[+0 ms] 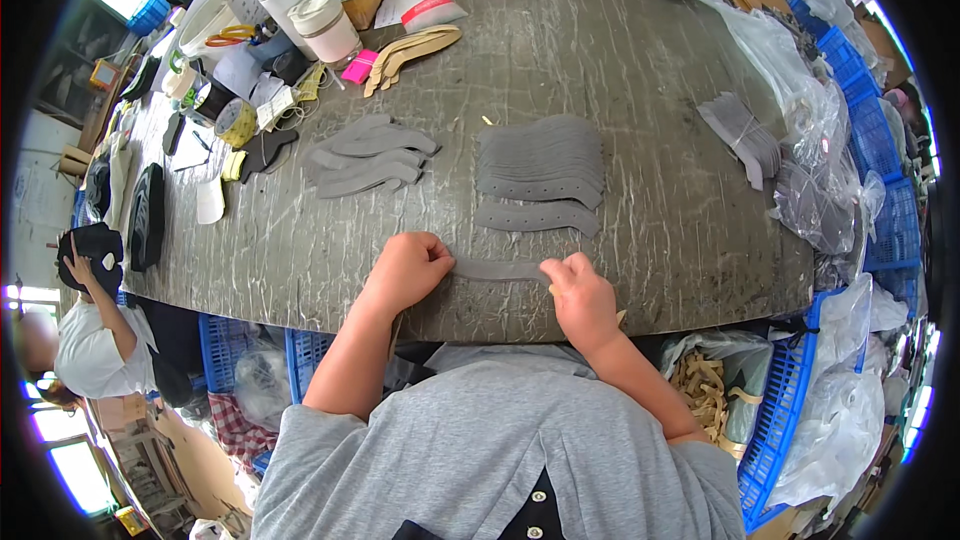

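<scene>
Between my two hands a grey strip (498, 269), a cut piece like shoe-upper material, is stretched out close to the table's near edge. My left hand (411, 267) pinches its left end, and my right hand (580, 298) grips the right end, where a bit of pale tan shows by the fingers. Just beyond lies an overlapping row of similar grey pieces (540, 155), the nearest ones with small holes along them. Left of that row is a looser pile of curved grey pieces (368, 155).
Cups (325, 28), a tape roll (236, 123) and tan curved strips (412, 53) crowd the table's far left. A tied grey bundle (740, 137) and plastic bags line the right. Blue crates (775, 430) stand below the edge. A co-worker (105, 340) is at the left.
</scene>
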### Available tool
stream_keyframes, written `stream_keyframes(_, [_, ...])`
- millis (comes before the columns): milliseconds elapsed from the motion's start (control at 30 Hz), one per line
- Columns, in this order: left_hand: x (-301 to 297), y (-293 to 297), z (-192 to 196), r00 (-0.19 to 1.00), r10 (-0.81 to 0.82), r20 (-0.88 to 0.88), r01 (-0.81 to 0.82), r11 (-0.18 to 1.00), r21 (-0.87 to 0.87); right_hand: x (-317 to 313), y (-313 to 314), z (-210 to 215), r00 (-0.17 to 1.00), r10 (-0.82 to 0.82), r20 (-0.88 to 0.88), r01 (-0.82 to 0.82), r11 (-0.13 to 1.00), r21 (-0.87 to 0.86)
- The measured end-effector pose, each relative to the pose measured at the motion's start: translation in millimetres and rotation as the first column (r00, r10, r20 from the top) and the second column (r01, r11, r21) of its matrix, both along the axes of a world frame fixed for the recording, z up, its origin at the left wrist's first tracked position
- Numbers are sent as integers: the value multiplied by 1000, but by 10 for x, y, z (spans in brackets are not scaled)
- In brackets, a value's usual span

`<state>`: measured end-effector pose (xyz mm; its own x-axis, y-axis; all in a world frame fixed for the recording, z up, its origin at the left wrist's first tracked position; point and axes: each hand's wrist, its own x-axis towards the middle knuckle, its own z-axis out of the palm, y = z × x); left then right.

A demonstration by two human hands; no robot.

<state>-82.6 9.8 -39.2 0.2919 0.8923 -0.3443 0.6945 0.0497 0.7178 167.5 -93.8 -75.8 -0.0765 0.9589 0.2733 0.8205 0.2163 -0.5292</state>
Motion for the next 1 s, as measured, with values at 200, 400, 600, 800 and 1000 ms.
stream_keyframes(200, [32, -35, -14, 998, -44, -52, 49, 993, 109, -34, -54, 38, 985, 71, 158, -74, 997, 13])
stream_keyframes(400, [24, -28, -99, 986, -114, -120, 140, 960, 243, -36, -60, 107, 987, 53, 150, -50, 998, -24])
stream_keyframes(600, [-325, 112, 117, 980, 175, 95, -184, 979, 87, 9, 92, 159, 998, 42, -47, -39, 996, 77])
stream_keyframes(800, [-938, 602, 298, 894, 441, -84, -312, 745, 590, -354, 383, 263, 985, 124, 117, -133, 988, 77])
stream_keyframes(1000, [-639, 664, 41, 979, 107, -171, -10, 870, 492, -121, 493, 10, 957, -60, 285, 93, 990, -105])
